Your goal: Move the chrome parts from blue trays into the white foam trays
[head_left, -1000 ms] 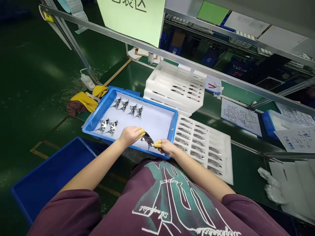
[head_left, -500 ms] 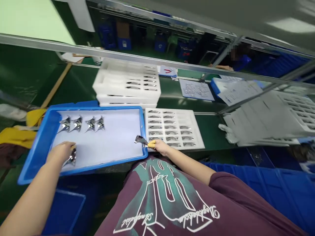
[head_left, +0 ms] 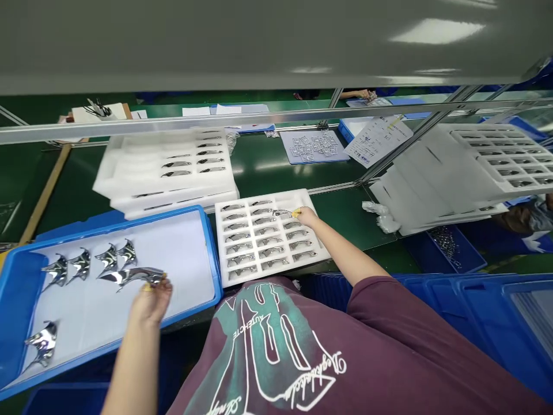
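Observation:
My left hand, with yellow finger covers, pinches a shiny curved chrome part over the blue tray. In that tray, on a white liner, lie several pronged chrome pieces in a row, and a separate pronged piece near the lower left corner. My right hand, also with yellow finger covers, grips a slim chrome part at the right column of the white foam tray. Similar parts fill many of this tray's slots. Whether the right-hand part touches its slot, I cannot tell.
Behind the trays stands a stack of white foam trays. More foam trays are stacked at the right. A metal rail crosses in front, and small pieces lie on a blue sheet. Blue bins stand at lower right.
My left hand has let go of the lower-left pronged piece and moved right, now holding a chrome part. My right hand has moved from the blue tray's edge to the foam tray. The view has shifted.

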